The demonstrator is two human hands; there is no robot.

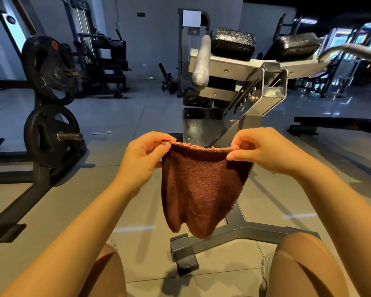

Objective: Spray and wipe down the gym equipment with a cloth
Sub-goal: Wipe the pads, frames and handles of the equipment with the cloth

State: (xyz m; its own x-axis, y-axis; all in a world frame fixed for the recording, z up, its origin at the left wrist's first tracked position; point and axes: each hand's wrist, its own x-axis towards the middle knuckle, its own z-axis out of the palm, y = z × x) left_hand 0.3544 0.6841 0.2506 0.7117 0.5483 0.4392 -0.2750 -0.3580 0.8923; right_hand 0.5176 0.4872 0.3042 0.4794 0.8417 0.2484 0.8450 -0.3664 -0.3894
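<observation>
From the head camera I see both of my hands raised in front of me, holding a rust-brown terry cloth [201,189] by its top hem. My left hand [141,159] pinches the cloth's upper left corner between thumb and curled fingers, and my right hand [263,148] pinches the upper right corner the same way, so the hem is stretched almost level between them while the rest of the cloth hangs free, its lower edge falling in two loose folds. The cloth hangs in the air, touching nothing but my hands, in front of the gym machine [240,86] that I face: a grey steel frame with a slanted, bolted bracket, two black pads [232,42] at the top, and a worn silver roller handle [200,63] standing at the frame's left edge. The machine's dark base foot [204,243] lies on the tiled floor [120,108] just below the cloth's bottom edge. My bare knees show at the bottom corners of the view, one on each side of that foot. To the left, a rack carries black weight plates [49,133], one stack above the other. Further machines stand along the grey back wall and off to the right.
</observation>
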